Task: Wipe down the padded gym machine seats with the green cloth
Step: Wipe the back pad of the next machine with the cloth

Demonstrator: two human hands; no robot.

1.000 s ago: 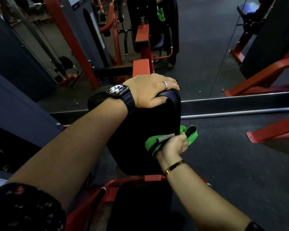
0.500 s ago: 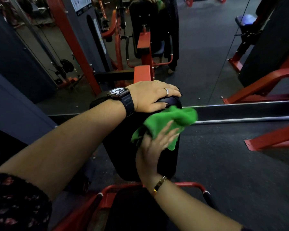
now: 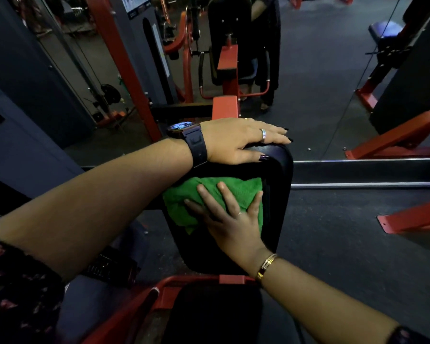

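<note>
The left arm reaches forward from the lower left, nearly straight. The left hand [image 3: 238,141] lies palm down along the top edge of the black pad [image 3: 281,175], fingers extended. The right arm comes up from the lower right, and the right hand [image 3: 231,219] presses flat, fingers spread, on the green cloth [image 3: 243,192].

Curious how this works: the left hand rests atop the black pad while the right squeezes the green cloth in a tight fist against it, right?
No fist: the head view shows the right hand pressing the green cloth against the black pad with fingers spread flat. The left hand does rest on top.
</note>
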